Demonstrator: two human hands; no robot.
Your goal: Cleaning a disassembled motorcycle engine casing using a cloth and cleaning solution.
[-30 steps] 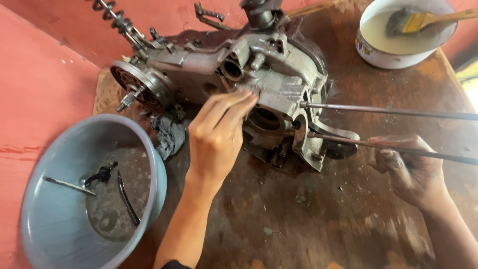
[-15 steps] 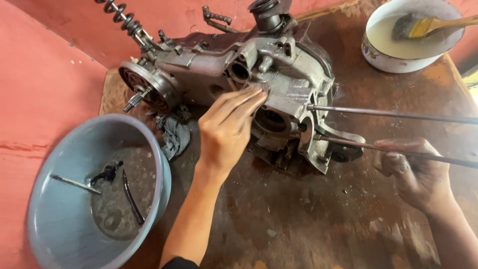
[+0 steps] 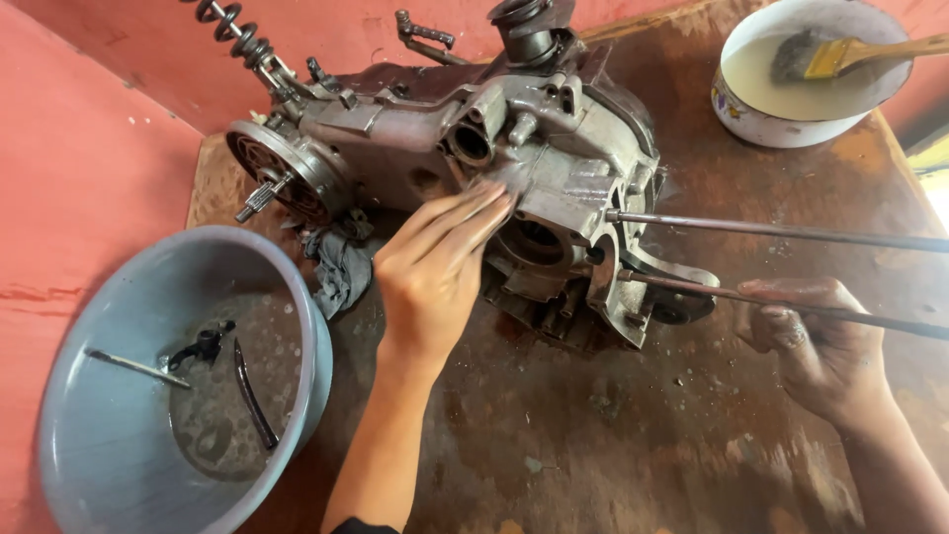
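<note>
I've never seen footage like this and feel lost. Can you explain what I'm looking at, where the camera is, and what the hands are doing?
The camera sits on a person's head, looking down at their own two bare hands over a stained brown work surface. In the middle lies a greasy grey engine casing. The left hand rests flat on it. The right hand grips a long thin metal rod; a second rod sticks out above it. At left, a grey basin holds small parts. At top right, a white bowl holds cloudy liquid and a paintbrush.
</note>
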